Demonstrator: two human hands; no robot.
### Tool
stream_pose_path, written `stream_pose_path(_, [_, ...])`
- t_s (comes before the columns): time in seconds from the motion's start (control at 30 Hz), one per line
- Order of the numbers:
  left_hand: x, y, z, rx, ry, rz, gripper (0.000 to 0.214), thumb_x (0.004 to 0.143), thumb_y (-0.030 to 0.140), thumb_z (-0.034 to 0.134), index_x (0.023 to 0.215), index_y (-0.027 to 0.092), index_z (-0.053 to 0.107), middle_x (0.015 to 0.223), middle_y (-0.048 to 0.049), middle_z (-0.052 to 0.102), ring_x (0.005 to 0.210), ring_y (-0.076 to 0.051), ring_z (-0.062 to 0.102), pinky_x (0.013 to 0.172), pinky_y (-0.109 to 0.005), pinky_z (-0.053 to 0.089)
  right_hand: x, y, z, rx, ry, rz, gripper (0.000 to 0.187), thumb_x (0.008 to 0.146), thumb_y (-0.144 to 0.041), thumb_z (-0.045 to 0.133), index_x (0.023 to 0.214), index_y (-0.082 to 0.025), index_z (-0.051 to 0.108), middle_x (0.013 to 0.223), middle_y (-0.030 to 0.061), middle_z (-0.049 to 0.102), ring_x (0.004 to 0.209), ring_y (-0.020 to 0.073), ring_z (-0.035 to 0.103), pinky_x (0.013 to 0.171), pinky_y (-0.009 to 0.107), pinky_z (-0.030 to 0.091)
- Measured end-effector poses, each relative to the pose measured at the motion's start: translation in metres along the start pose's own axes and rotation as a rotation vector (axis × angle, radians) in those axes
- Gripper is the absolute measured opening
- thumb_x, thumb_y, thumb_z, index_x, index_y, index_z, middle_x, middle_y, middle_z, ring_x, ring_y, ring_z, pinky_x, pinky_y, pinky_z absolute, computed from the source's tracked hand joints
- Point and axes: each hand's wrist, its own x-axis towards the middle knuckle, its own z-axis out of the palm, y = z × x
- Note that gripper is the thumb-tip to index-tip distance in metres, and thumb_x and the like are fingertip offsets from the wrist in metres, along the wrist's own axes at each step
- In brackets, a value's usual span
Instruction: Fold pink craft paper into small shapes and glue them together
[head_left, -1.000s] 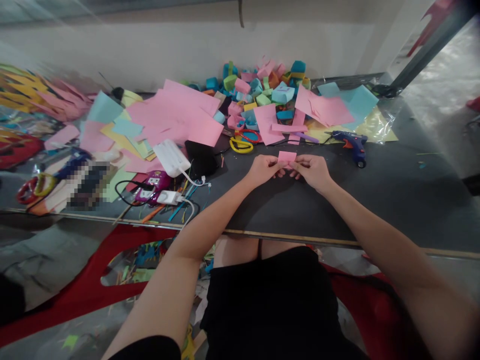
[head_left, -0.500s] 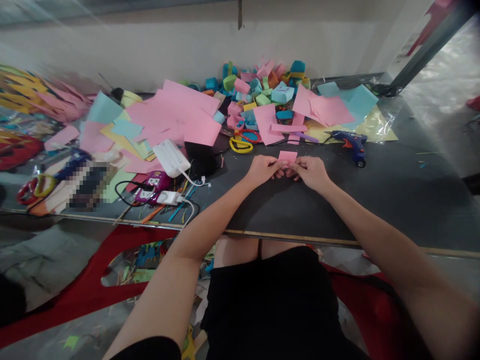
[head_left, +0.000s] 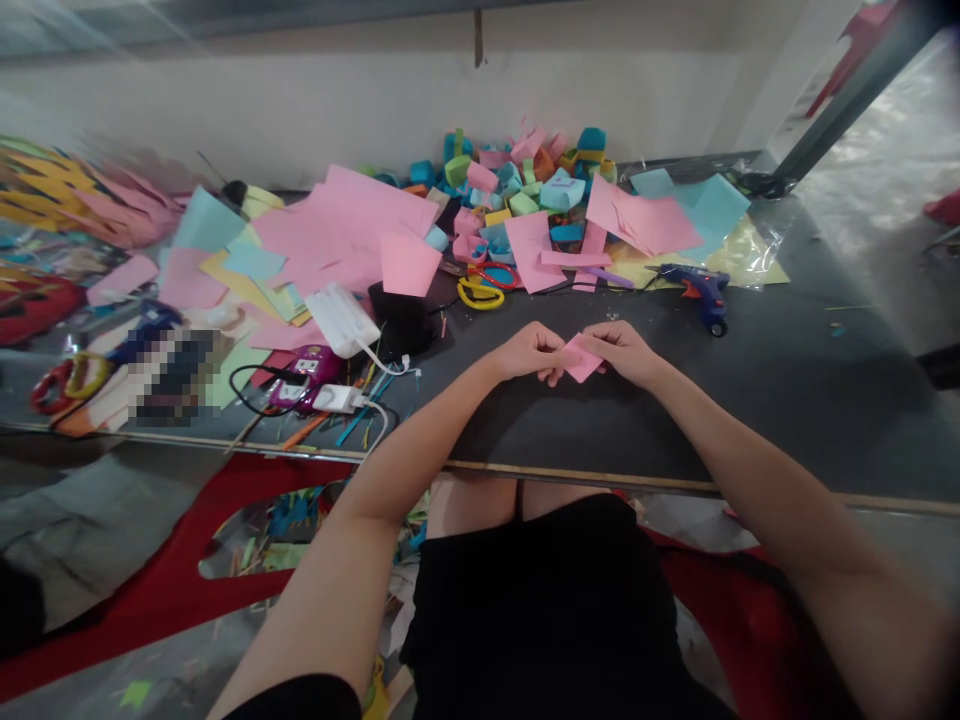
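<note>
Between my two hands a small piece of pink paper (head_left: 581,360) is held tilted, one corner pointing down toward me, just above the dark table (head_left: 540,430). My left hand (head_left: 531,352) pinches its left side with thumb and fingers. On the opposite side my right hand (head_left: 622,350) is closed on it, the thumb lying along the upper right edge. Some fingertips behind the paper are hidden. Beyond my hands lie scissors with red and yellow handles (head_left: 480,292), and to the right of them rests a blue glue gun (head_left: 701,290).
Folded paper pieces in several colours (head_left: 525,180) are heaped along the wall. Loose pink sheets (head_left: 352,225) spread to the left. A white power bank (head_left: 343,320), a purple socket block (head_left: 306,375) and cables occupy the left front. The table's front edge (head_left: 585,477) runs below my forearms.
The pink paper has come nearer to me and turned from square-on to a tilted, corner-down position. Both hands have shifted slightly toward me with it.
</note>
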Motion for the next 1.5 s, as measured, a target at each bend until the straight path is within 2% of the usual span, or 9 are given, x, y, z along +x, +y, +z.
stream_pose_path(0.27, [0.003, -0.012, -0.006, -0.055, 0.085, 0.021, 0.069, 0.075, 0.078, 0.077, 0.048, 0.018, 0.059, 0.042, -0.0011, 0.055, 0.037, -0.004, 0.043, 0.039, -0.019, 0.025, 0.0, -0.002, 0.005, -0.083, 0.103, -0.067, 0.067, 0.08, -0.084, 0.067, 0.058, -0.021, 0.062, 0.046, -0.0047, 0.048, 0.044, 0.0078, 0.038, 0.047, 0.027, 0.027])
stream_pose_path(0.37, [0.004, -0.015, -0.005, -0.056, 0.114, 0.041, 0.069, 0.074, 0.082, 0.075, 0.051, 0.018, 0.061, 0.045, -0.0014, 0.058, 0.039, -0.005, 0.047, 0.041, -0.019, 0.031, -0.001, 0.0, 0.007, -0.079, 0.115, -0.048, 0.065, 0.081, -0.084, 0.065, 0.066, -0.021, 0.068, 0.048, -0.0045, 0.05, 0.045, 0.009, 0.039, 0.047, 0.027, 0.03])
stream_pose_path(0.47, [0.008, -0.02, -0.002, 0.01, 0.25, 0.097, 0.065, 0.072, 0.082, 0.075, 0.068, 0.017, 0.07, 0.059, -0.0031, 0.07, 0.048, -0.008, 0.058, 0.046, -0.019, 0.042, 0.0, 0.005, 0.006, -0.107, 0.259, -0.082, 0.065, 0.084, -0.085, 0.062, 0.065, -0.022, 0.067, 0.05, -0.003, 0.05, 0.048, 0.0109, 0.043, 0.05, 0.028, 0.036])
stream_pose_path(0.53, [0.011, -0.024, 0.0, 0.131, 0.38, 0.129, 0.059, 0.08, 0.076, 0.073, 0.075, 0.017, 0.075, 0.067, -0.0037, 0.075, 0.053, -0.01, 0.062, 0.051, -0.02, 0.047, 0.002, 0.009, 0.005, -0.175, 0.4, -0.129, 0.064, 0.084, -0.084, 0.063, 0.065, -0.023, 0.069, 0.057, 0.0003, 0.058, 0.055, 0.0138, 0.052, 0.057, 0.03, 0.043])
stream_pose_path(0.67, [0.011, -0.027, 0.001, 0.383, 0.617, 0.176, 0.032, 0.094, 0.048, 0.071, 0.079, 0.021, 0.082, 0.077, -0.0028, 0.081, 0.069, -0.014, 0.072, 0.065, -0.023, 0.053, 0.003, 0.014, 0.004, -0.279, 0.596, -0.205, 0.045, 0.08, -0.072, 0.075, 0.084, -0.027, 0.081, 0.097, 0.0052, 0.078, 0.077, 0.0192, 0.067, 0.071, 0.035, 0.053])
stream_pose_path(0.73, [0.009, -0.027, 0.0, 0.465, 0.669, 0.191, 0.017, 0.092, 0.037, 0.074, 0.086, 0.025, 0.085, 0.086, -0.002, 0.084, 0.078, -0.016, 0.076, 0.073, -0.026, 0.055, 0.003, 0.015, 0.004, -0.272, 0.628, -0.201, 0.035, 0.08, -0.062, 0.08, 0.088, -0.028, 0.082, 0.096, 0.0044, 0.08, 0.077, 0.0198, 0.068, 0.073, 0.036, 0.055])
stream_pose_path(0.9, [0.006, -0.022, 0.002, 0.462, 0.674, 0.208, 0.009, 0.09, 0.03, 0.079, 0.096, 0.027, 0.086, 0.098, -0.0025, 0.085, 0.089, -0.019, 0.079, 0.084, -0.029, 0.06, 0.002, 0.014, 0.005, -0.274, 0.655, -0.182, 0.019, 0.079, -0.044, 0.08, 0.077, -0.026, 0.079, 0.086, 0.0039, 0.081, 0.078, 0.0219, 0.07, 0.078, 0.039, 0.056])
stream_pose_path(1.3, [0.009, -0.027, 0.0, 0.43, 0.668, 0.365, 0.017, 0.092, 0.027, 0.079, 0.108, 0.029, 0.084, 0.118, -0.0028, 0.082, 0.115, -0.022, 0.077, 0.109, -0.04, 0.059, 0.002, 0.012, 0.005, -0.33, 0.612, -0.195, 0.015, 0.083, -0.039, 0.078, 0.074, -0.027, 0.078, 0.086, 0.0032, 0.081, 0.083, 0.0235, 0.072, 0.083, 0.041, 0.055])
stream_pose_path(1.5, [0.009, -0.031, 0.001, 0.485, 0.662, 0.39, 0.01, 0.095, 0.029, 0.077, 0.099, 0.029, 0.085, 0.109, -0.0029, 0.084, 0.104, -0.021, 0.08, 0.1, -0.036, 0.062, 0.0, 0.012, 0.005, -0.35, 0.618, -0.261, 0.014, 0.085, -0.038, 0.08, 0.074, -0.03, 0.08, 0.088, 0.0027, 0.08, 0.089, 0.0249, 0.073, 0.093, 0.044, 0.056])
